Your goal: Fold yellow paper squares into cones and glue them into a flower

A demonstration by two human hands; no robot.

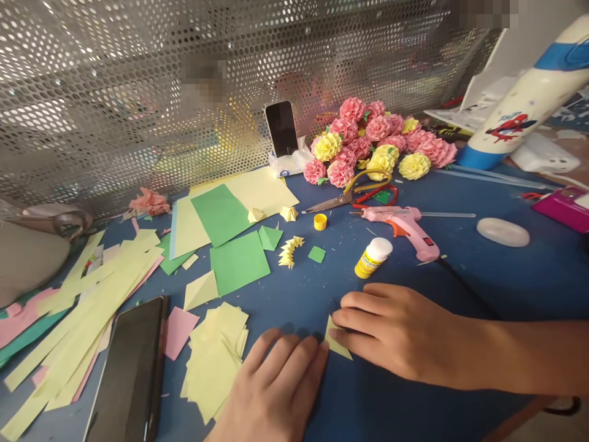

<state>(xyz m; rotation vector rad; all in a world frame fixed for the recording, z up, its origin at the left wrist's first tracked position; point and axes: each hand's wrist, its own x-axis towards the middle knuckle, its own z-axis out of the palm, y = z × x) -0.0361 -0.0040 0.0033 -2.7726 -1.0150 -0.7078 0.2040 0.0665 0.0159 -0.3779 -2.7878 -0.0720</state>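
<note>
Yellow paper (339, 348), one small piece, lies on the blue table (414, 408) under the fingertips of my right hand (400, 328). I can't tell if I pinch it or just press. My left hand (280, 380) is down beside it, fingers bent, near the pale paper pile (211, 353). I can't tell if it grips anything.

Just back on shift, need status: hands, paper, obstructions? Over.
Right hand on small yellow paper. Left hand close beside it. Possibly in the way: yellow paper stack, white-capped bottle.
</note>
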